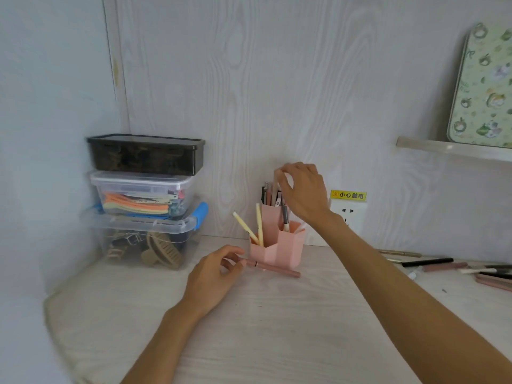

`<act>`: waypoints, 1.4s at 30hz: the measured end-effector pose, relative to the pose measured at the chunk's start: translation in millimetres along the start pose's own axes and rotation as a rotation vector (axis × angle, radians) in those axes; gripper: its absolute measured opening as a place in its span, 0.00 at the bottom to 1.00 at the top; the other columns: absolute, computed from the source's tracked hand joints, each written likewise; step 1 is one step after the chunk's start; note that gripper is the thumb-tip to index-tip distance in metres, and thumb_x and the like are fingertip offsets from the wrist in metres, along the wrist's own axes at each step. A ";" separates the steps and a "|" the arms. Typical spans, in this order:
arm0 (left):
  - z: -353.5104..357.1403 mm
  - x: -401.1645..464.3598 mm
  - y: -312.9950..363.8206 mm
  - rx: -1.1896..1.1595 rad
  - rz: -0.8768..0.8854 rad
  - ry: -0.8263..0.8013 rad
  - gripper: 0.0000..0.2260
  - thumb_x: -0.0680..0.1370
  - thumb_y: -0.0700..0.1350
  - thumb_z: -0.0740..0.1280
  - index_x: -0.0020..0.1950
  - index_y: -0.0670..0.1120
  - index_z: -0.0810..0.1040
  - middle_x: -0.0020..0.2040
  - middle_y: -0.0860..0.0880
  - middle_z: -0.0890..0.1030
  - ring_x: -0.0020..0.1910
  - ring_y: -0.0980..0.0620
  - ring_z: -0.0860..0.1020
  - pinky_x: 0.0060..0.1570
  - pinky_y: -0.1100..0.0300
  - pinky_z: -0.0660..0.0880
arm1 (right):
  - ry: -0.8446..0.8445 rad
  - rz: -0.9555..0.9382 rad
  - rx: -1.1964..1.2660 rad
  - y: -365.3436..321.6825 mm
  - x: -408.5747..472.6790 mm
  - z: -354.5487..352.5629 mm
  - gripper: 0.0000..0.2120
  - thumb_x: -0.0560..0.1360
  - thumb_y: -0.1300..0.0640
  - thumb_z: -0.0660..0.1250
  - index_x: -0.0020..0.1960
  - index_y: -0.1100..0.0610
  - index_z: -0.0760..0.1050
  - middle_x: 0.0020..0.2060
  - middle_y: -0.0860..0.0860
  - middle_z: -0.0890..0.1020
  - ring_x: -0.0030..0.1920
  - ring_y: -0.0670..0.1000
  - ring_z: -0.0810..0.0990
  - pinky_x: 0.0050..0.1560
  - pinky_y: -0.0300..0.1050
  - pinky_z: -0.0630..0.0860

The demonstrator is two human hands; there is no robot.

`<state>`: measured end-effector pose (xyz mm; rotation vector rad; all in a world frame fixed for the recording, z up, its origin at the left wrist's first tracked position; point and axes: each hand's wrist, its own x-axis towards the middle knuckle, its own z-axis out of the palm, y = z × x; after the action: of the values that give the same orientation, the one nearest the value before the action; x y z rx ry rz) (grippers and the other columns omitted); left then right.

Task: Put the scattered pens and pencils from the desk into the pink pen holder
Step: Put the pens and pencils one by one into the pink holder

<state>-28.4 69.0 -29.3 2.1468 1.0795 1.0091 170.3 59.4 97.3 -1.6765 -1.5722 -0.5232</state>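
- On the pale wood-grain desk (277,328), nearest, the left hand (213,275) pinches one end of a slim dusty-pink pen (273,268) lying flat.
- Just beyond that grip stands the pink plastic multi-compartment pen holder (277,249).
- Above it, the right hand (303,191) pinches a pale pen (276,187) upright over the rear compartment.
- Far right of both grips, scattered pens (448,267) lie on the desk.

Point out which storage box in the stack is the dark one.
The top box: dark smoky plastic with a dark lid. The middle box and bottom box beneath it are clear.
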 end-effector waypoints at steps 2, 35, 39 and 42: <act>-0.8 -0.7 0.5 -0.017 0.002 0.020 0.08 0.76 0.51 0.66 0.55 0.58 0.75 0.47 0.61 0.79 0.47 0.62 0.77 0.43 0.71 0.69 | -0.078 -0.007 -0.066 6.5 -4.8 5.1 0.17 0.79 0.49 0.53 0.56 0.53 0.78 0.59 0.53 0.77 0.64 0.56 0.68 0.60 0.53 0.65; 24.9 49.8 70.6 0.217 0.026 0.487 0.11 0.78 0.47 0.65 0.59 0.49 0.77 0.53 0.48 0.82 0.51 0.49 0.79 0.42 0.57 0.74 | -0.280 0.564 0.053 168.8 -155.7 -57.9 0.23 0.69 0.74 0.58 0.59 0.57 0.73 0.63 0.55 0.72 0.63 0.55 0.69 0.57 0.45 0.67; 33.5 50.9 66.5 0.504 0.049 0.365 0.19 0.80 0.49 0.61 0.70 0.47 0.70 0.65 0.45 0.74 0.64 0.45 0.70 0.56 0.51 0.73 | -0.307 0.397 0.126 155.7 -154.7 -46.0 0.16 0.72 0.70 0.61 0.55 0.56 0.76 0.57 0.53 0.76 0.55 0.51 0.74 0.49 0.36 0.64; 36.5 48.4 58.1 0.593 0.056 0.358 0.21 0.80 0.49 0.60 0.73 0.48 0.66 0.70 0.44 0.67 0.69 0.44 0.64 0.64 0.48 0.66 | -0.374 0.301 0.130 149.3 -152.1 -41.2 0.12 0.73 0.65 0.64 0.54 0.55 0.79 0.55 0.50 0.78 0.56 0.50 0.76 0.50 0.34 0.66</act>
<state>45.9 73.4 9.7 2.5172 1.6646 1.2485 299.2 -63.4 -26.9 -1.9420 -1.5265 0.0500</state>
